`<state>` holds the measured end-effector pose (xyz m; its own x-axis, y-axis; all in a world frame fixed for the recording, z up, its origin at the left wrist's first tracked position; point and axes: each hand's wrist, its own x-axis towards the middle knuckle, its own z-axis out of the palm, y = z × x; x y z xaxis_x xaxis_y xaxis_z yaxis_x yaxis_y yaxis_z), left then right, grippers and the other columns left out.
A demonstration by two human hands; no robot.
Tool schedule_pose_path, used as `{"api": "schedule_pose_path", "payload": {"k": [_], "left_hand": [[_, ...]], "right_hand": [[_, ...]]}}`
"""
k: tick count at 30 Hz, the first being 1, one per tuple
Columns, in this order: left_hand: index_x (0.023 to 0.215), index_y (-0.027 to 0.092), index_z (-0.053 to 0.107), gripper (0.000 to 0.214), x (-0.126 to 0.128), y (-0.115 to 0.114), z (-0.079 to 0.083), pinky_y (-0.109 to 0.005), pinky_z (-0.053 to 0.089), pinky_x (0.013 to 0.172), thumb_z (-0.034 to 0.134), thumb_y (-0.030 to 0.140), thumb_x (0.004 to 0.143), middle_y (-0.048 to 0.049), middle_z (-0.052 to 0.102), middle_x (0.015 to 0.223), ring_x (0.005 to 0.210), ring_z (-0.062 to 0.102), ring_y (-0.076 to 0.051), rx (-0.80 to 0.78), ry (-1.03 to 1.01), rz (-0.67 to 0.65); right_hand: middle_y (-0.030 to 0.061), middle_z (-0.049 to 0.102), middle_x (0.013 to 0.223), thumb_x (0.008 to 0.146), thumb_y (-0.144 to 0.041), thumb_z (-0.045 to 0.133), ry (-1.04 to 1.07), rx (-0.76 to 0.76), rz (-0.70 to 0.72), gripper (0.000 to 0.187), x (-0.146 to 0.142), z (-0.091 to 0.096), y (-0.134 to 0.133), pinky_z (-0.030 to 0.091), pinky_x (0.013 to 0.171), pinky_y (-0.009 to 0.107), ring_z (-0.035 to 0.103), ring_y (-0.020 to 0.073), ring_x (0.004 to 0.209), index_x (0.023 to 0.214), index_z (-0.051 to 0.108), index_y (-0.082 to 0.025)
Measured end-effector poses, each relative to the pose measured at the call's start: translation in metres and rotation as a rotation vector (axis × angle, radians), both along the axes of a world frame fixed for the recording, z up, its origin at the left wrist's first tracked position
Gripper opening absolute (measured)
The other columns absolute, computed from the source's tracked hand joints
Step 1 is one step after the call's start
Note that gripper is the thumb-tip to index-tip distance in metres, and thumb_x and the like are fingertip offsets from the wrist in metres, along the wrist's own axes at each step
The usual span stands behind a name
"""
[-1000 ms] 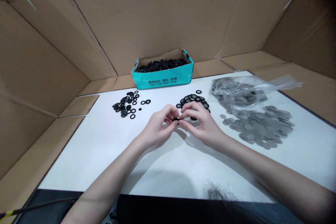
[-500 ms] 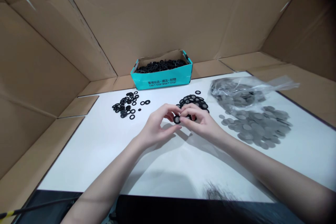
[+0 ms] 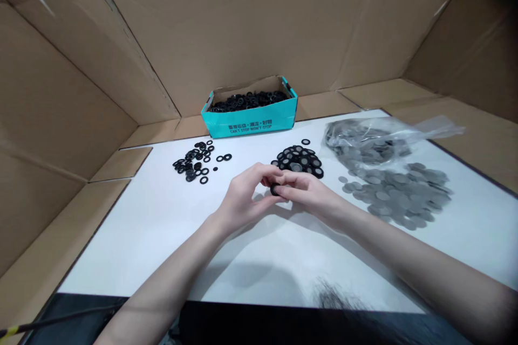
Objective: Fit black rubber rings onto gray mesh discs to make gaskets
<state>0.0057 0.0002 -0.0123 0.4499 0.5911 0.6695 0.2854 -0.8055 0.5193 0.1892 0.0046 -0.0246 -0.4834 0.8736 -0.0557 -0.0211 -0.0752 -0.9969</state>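
While both bare hands meet above the near middle of the white desk (image 3: pixel 141 242), a small black ring (image 3: pixel 274 189) sits between their fingertips, tilted so that it shows nearly face on. The right hand (image 3: pixel 313 193) is almost closed, its thumb pressed to the ring's edge and its other fingers curled behind it. The left hand (image 3: pixel 243 191) arches in a loose curve, thumb and fingers reaching to the right hand's fingertips; whether it also grips the ring I cannot tell. Whether the ring has a disc inside is too small to make out.

Just beyond the hands lies a heap of black rings with grey centres (image 3: pixel 298 160), a single ring (image 3: pixel 306 142) lying apart behind it. To the left is a scatter of loose black rings (image 3: pixel 192 163). To the right, grey discs (image 3: pixel 404 194) spread in overlapping layers, next to a clear plastic bag (image 3: pixel 368 143) containing more of them. At the back stands an open teal box (image 3: pixel 251 125) filled with black rings, before a cardboard wall (image 3: pixel 263 16).
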Motion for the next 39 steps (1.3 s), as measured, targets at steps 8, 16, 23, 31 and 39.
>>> {"api": "schedule_pose_path", "payload": {"k": [8,16,23,31,39], "left_hand": [[0.118,0.023,0.057,0.034,-0.002,0.001,-0.003,-0.028,0.057,0.079,0.071,0.027,0.087,-0.004,0.071,0.101,0.087,0.068,-0.015,0.092,0.028,0.017],[0.133,0.026,0.053,0.042,-0.007,0.003,-0.002,-0.032,0.056,0.091,0.057,0.013,0.093,-0.0062,0.071,0.118,0.105,0.067,-0.018,0.043,0.117,-0.023],[0.139,0.026,0.047,0.047,-0.019,0.011,0.002,-0.04,0.05,0.101,0.059,0.024,0.094,-0.0104,0.065,0.131,0.119,0.062,-0.023,-0.014,0.171,0.129],[0.111,0.018,0.064,0.023,-0.061,0.044,-0.003,-0.04,0.051,0.093,0.051,0.02,0.091,-0.0093,0.07,0.111,0.102,0.066,-0.024,-0.062,0.259,0.544],[0.105,0.02,0.065,0.024,-0.103,0.069,-0.013,-0.035,0.052,0.088,0.051,0.022,0.085,-0.0072,0.071,0.105,0.094,0.067,-0.022,-0.16,0.271,0.764]], "right_hand": [[0.0046,0.066,0.089,0.073,-0.055,0.073,0.035,-0.057,-0.004,0.039,0.0,-0.001,-0.001,0.036,0.057,0.026,0.053,0.0138,0.071,0.088,0.071,-0.019],[0.0012,0.06,0.079,0.077,-0.047,0.068,0.011,-0.011,-0.014,0.036,0.0,0.002,0.0,0.033,0.053,0.024,0.048,0.0113,0.065,0.096,0.069,-0.017],[0.0044,0.063,0.085,0.08,-0.036,0.063,-0.221,0.494,-0.342,0.017,0.011,0.005,0.012,0.042,0.061,0.029,0.057,0.0168,0.075,0.081,0.064,-0.019],[0.0029,0.068,0.074,0.078,-0.032,0.062,-0.475,0.664,-0.675,0.012,0.045,0.001,0.042,0.045,0.063,0.03,0.062,0.0182,0.065,0.084,0.063,-0.021],[0.0048,0.071,0.076,0.079,-0.031,0.062,-0.637,0.723,-0.606,0.011,0.044,-0.015,0.05,0.046,0.071,0.035,0.061,0.0225,0.073,0.082,0.065,-0.021]]}}
